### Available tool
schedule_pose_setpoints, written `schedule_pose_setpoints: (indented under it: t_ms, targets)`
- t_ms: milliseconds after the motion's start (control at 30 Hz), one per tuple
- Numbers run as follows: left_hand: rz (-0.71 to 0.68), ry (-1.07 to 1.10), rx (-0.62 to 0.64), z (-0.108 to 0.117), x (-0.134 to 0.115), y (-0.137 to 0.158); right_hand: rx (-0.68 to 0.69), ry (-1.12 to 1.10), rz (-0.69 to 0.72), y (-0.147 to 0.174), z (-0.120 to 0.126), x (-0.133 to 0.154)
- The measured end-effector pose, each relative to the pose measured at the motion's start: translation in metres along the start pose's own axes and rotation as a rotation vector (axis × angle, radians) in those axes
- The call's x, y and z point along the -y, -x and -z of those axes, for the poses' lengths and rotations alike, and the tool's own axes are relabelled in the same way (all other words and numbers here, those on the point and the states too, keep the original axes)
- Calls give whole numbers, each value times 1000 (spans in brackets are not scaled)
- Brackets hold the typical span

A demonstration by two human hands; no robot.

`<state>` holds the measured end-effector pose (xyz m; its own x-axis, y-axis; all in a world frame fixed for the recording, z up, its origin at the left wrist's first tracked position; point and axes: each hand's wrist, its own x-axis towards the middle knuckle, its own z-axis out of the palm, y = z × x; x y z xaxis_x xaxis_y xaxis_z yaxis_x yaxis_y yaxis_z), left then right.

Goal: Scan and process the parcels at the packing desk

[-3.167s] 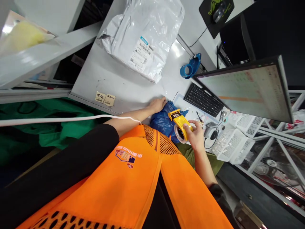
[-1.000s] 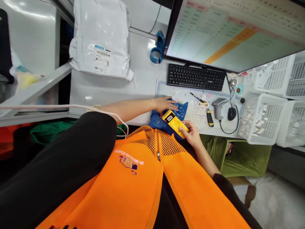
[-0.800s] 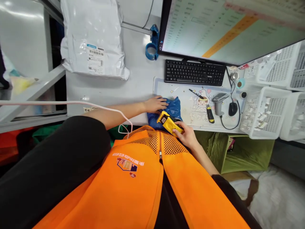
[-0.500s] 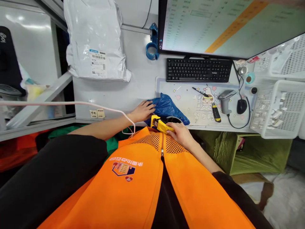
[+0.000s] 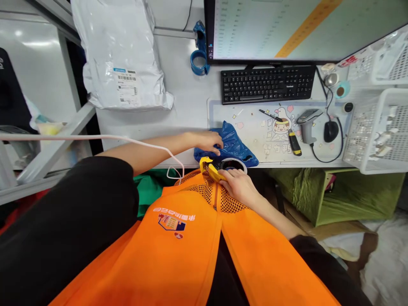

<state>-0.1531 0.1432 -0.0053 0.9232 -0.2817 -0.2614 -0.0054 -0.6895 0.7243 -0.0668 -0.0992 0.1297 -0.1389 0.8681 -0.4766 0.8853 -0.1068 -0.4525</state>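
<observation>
Farther over the blue plastic bag (image 5: 234,144) slides my left hand (image 5: 204,141), half-curled, hold unclear, my right hand (image 5: 238,183) clutching the yellow tape dispenser (image 5: 214,172), bag seemingly unsealed.

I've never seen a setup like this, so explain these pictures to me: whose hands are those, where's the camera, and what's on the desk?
There's no machine here: these are a person's own bare hands. Every picture comes from one camera worn on their head, looking forward and down, so their orange vest fills the bottom. The right hand holds a yellow tape dispenser. The left hand is at a crumpled blue plastic bag; whether it grips is hard to tell. On the grey desk lie a labelled white parcel and a black keyboard below a monitor. Further right are a box cutter, a barcode scanner and a mouse.
</observation>
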Motion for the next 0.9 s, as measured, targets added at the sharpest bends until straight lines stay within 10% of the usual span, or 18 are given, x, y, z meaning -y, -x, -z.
schedule_pose_setpoints:
  t_ms: [900]
  targets:
    - [341,8,31,3,15,-57,-145,-466,-338,30,31,-84]
